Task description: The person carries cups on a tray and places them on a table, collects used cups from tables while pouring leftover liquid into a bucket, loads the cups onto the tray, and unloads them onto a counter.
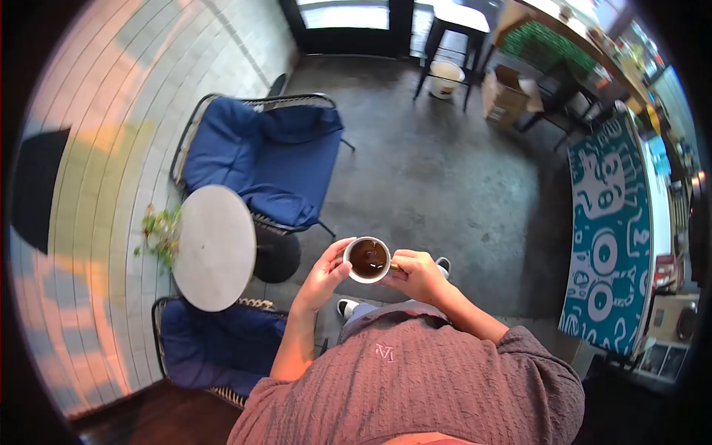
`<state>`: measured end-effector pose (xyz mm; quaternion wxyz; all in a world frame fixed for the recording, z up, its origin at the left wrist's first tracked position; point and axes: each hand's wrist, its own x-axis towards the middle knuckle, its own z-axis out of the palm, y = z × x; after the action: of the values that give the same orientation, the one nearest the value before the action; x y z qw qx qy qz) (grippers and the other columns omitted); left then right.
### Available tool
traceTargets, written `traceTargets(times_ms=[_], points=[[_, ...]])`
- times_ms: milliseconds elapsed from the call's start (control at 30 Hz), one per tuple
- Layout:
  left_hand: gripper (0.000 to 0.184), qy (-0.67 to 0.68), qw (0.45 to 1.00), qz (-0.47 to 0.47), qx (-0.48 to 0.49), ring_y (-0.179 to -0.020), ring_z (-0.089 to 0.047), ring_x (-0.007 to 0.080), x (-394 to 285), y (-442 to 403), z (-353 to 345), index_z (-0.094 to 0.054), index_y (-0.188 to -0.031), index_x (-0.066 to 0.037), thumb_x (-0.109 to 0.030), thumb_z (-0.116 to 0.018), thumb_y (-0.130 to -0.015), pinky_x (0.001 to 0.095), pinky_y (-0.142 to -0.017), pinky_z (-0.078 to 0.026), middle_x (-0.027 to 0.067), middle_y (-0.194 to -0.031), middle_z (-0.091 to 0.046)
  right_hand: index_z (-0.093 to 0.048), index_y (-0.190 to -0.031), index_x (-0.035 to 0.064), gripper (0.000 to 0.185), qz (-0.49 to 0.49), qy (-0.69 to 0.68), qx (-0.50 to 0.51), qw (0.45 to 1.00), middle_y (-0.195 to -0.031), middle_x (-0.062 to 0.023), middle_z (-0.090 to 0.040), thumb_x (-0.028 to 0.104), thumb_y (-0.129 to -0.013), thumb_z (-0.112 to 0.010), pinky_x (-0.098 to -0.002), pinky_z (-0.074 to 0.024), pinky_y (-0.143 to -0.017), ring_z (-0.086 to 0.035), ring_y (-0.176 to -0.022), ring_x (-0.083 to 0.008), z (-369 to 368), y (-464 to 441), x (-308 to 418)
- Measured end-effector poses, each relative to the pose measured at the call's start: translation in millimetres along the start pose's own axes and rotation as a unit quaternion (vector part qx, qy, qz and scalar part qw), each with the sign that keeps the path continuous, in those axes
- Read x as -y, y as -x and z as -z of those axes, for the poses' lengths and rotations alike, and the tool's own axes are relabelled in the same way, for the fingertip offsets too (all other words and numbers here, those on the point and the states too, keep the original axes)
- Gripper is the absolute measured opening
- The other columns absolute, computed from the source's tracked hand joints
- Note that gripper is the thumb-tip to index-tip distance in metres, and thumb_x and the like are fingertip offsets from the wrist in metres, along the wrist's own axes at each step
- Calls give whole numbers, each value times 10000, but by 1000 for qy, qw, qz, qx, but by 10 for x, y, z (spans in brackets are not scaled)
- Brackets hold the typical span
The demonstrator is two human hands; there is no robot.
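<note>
A white-rimmed cup [345, 261] with dark brown liquid in it is held upright in front of my body, between both hands. My left hand [324, 277] wraps the cup's left side, thumb near the rim. On the other side, my right hand [417, 273] closes on the cup's handle [394, 266], which looks gold or brown. Light glints off the surface of the liquid. The cup's underside is hidden from above.
To the left stand a round pale table [216, 248], a plant [161, 231] and two blue-cushioned chairs, one farther [297, 159] and one nearer [222, 345]. A teal patterned counter [593, 282] runs along the right. Ahead are a stool [460, 21], a white bucket [446, 78] and a cardboard box [504, 96].
</note>
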<state>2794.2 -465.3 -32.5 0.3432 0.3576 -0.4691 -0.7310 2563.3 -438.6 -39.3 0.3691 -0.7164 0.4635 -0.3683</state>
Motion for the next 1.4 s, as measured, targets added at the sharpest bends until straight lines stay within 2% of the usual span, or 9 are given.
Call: traceTargets(times_ms=[100,167,433,700,967,1033,1100,1233,1400], points=[[726,26,998,45,39,-1249,-472,176,107,-733,-705,-393,-1386,-13,-422,-663,-851,325,-1042,-371,95,-1323,-515,-592,-714,39,248,-4,-4,-47,999,-619,-60,-485,183,-736,-793,-353,-424,-504,-511,-523,-220,867,182,-290],[703,31,997,56,43,-1221,-493,173,193,-1153,-1152,-403,-1375,-1,-389,-644,-842,315,-1032,-377,90,-1311,-521,-497,-638,32,322,-9,1,-70,997,-609,-62,-448,137,-729,-787,-345,-398,-489,-478,-514,-217,1388,318,-450],[590,43,995,66,57,-1139,-549,170,58,-2517,-2516,-489,-1288,21,-284,-631,-804,303,-991,-409,98,-1213,-585,-574,-760,27,221,-41,2,-165,985,-646,-32,-466,117,-737,-775,-288,-393,-486,-465,-519,-143,2838,509,-1067],[576,20,992,113,59,-1078,-552,144,21,-3792,-2824,-489,-1292,13,-310,-616,-832,282,-950,-412,76,-1174,-588,-465,-628,32,333,-24,0,-184,983,-631,-44,-453,86,-723,-779,-304,-365,-489,-441,-540,-157,3553,39,-2016],[661,98,984,86,123,-1047,-553,131,-32,-5665,-2628,-487,-1326,2,-553,-433,-970,294,-946,-410,66,-1138,-604,-375,-597,33,438,-58,66,-244,966,-609,-51,-400,69,-729,-791,-307,-341,-476,-388,-517,-166,4419,-1210,-2988],[663,107,983,108,104,-1071,-556,166,-145,-6106,-2488,-475,-1345,1,-548,-401,-983,312,-969,-396,90,-1184,-595,-342,-599,37,453,-85,38,-256,962,-601,-56,-387,41,-734,-775,-310,-323,-473,-382,-520,-167,4645,-1584,-3234],[718,-72,994,63,58,-1175,-534,223,-252,-6474,-2308,-447,-1367,0,-593,-336,-977,370,-1041,-356,137,-1315,-534,-337,-606,41,449,-112,25,-259,959,-603,-56,-389,31,-742,-765,-312,-335,-486,-392,-538,-172,4835,-1923,-3617],[696,-68,992,84,-70,-1141,-550,210,-468,-6853,-1899,-482,-1331,0,-584,-331,-984,342,-994,-375,132,-1275,-560,-351,-630,59,411,-153,-25,-268,951,-611,-43,-426,97,-842,-701,-293,-384,-504,-463,-549,-129,5109,-2742,-4373],[384,-5,961,119,-249,-1019,-596,176,-402,-7004,-1610,-556,-1251,-12,-262,-580,-961,276,-892,-428,108,-1164,-613,-341,-649,84,412,-236,-50,-238,941,-604,-10,-479,121,-873,-684,-259,-462,-531,-531,-574,-88,5340,-3795,-5488]])
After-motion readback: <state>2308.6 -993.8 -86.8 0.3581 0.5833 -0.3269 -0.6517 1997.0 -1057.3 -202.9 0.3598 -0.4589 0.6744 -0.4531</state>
